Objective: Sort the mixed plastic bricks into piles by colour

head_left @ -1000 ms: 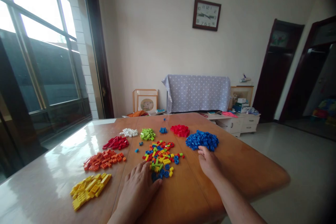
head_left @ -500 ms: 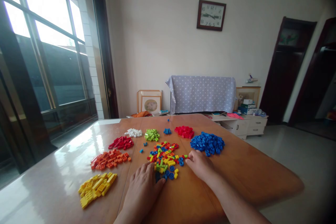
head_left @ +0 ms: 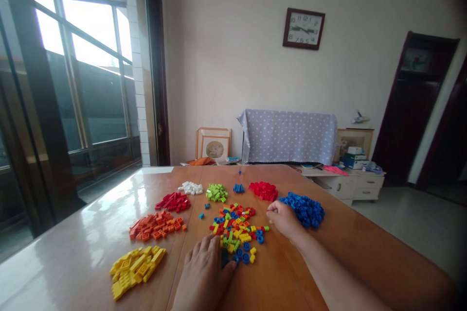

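My left hand (head_left: pixel 206 267) lies palm down at the near left edge of a mixed pile of toy bricks (head_left: pixel 237 226). Its fingers are stretched out and the thumb is apart, touching or close to some blue pieces (head_left: pixel 239 254). To the right, my right hand (head_left: pixel 282 217) is closed in a pinch above the table. A bit of red shows at its fingertips, apparently a small red brick, mostly hidden by the fingers. That hand is between the mixed pile, the pinkish-red brick pile (head_left: pixel 263 190) and the large blue pile (head_left: pixel 303 209), which it partly covers.
Sorted piles stand around the wooden table (head_left: pixel 350 257): yellow bricks (head_left: pixel 136 269), orange bricks (head_left: pixel 156 226), dark red bricks (head_left: pixel 172 201), white bricks (head_left: pixel 190 187) and lime green bricks (head_left: pixel 217 192). A few blue pieces (head_left: pixel 238 188) lie at the back. A cloth-covered object (head_left: pixel 288 136) stands beyond.
My right hand has moved away from the mixed pile toward the pinkish-red pile, closed in a pinch. My left hand stays beside the mixed pile. The view has shifted slightly.
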Demonstrator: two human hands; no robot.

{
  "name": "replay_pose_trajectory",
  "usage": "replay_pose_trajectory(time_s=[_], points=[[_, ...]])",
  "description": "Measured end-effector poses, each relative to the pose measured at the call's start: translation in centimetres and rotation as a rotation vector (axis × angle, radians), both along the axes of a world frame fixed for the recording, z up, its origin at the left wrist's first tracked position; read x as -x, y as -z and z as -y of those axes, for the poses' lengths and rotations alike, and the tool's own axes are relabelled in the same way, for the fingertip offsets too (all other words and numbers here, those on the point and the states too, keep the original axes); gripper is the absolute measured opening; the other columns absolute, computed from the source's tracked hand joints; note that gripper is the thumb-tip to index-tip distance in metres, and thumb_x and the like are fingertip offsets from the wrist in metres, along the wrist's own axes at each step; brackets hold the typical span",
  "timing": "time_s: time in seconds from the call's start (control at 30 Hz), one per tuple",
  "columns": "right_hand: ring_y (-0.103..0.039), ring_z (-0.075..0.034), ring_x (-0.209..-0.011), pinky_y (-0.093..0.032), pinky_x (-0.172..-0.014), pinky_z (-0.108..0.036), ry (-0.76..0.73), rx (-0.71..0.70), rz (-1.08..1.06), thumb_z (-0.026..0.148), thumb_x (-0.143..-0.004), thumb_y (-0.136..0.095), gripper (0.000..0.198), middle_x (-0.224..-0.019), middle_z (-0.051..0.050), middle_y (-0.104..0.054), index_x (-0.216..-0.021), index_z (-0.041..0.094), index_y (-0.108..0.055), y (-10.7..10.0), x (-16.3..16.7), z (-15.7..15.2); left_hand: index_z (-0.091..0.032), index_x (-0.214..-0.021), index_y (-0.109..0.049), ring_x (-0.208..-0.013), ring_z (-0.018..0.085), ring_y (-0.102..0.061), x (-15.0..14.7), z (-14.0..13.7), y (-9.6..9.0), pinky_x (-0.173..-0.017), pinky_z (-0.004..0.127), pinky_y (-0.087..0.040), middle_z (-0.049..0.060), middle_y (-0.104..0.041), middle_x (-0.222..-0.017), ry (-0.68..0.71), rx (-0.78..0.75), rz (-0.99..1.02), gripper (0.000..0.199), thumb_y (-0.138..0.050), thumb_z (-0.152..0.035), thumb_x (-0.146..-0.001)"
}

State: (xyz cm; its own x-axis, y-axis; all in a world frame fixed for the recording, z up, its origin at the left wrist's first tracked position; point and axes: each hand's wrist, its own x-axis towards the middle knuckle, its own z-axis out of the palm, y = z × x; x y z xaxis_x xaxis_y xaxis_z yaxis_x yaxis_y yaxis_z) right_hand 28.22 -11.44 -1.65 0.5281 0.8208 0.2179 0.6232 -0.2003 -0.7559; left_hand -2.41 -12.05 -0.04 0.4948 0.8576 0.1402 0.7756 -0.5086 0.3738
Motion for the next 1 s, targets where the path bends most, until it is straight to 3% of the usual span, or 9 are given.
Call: replay_pose_trajectory(time_s=[0.2, 0.37, 0.73, 1.0], points=[[-0.066, -0.014, -0.062, -0.040, -0.053, -0.020, 0.028, 0.021, -0.079, 0.022, -0.078, -0.054, 0.009, -0.072, -0.001, -0.071, -0.084, 0.018, -0.060, -0.6, -1.0, -4.6, -0.024, -0.143, -0.054, -0.140, 0.033, -0.042, 0.0, -0.4, 0.4, -0.115, 0.044, -0.030, 0.008, -0.048, -0.153, -0.003, 0.031, 0.011, 0.071, -0.052, -0.059, -0.081], [-0.065, -0.015, -0.062, -0.041, -0.054, -0.021, -0.027, 0.039, -0.105, 0.021, -0.078, -0.055, 0.008, -0.063, 0.001, -0.067, -0.081, 0.018, -0.061, -0.1, 0.4, -7.3, -0.024, -0.145, -0.052, -0.141, 0.035, -0.039, -0.1, -0.5, 0.2, -0.115, 0.046, -0.029, 0.008, -0.046, -0.154, -0.007, 0.078, 0.012, 0.076, -0.055, -0.059, -0.078], [-0.062, -0.012, -0.056, -0.041, -0.050, -0.018, -0.423, 0.138, -0.158, 0.012, -0.071, -0.059, 0.013, -0.061, 0.003, -0.063, -0.081, 0.018, -0.064, -2.0, 11.3, -9.9, -0.023, -0.137, -0.057, -0.131, 0.033, -0.046, 0.3, 0.3, -0.1, -0.109, 0.042, -0.031, 0.010, -0.054, -0.145, -0.028, 0.078, 0.122, 0.065, -0.053, -0.058, -0.083], [-0.054, -0.013, -0.044, -0.040, -0.045, -0.021, -0.492, 0.287, -0.117, 0.012, -0.068, -0.064, 0.008, -0.047, 0.001, -0.059, -0.066, 0.018, -0.060, -3.0, 18.3, -15.3, -0.022, -0.131, -0.059, -0.125, 0.033, -0.050, 0.5, -0.2, 0.0, -0.105, 0.042, -0.034, 0.012, -0.059, -0.136, -0.060, 0.114, 0.184, 0.055, -0.049, -0.053, -0.087]])
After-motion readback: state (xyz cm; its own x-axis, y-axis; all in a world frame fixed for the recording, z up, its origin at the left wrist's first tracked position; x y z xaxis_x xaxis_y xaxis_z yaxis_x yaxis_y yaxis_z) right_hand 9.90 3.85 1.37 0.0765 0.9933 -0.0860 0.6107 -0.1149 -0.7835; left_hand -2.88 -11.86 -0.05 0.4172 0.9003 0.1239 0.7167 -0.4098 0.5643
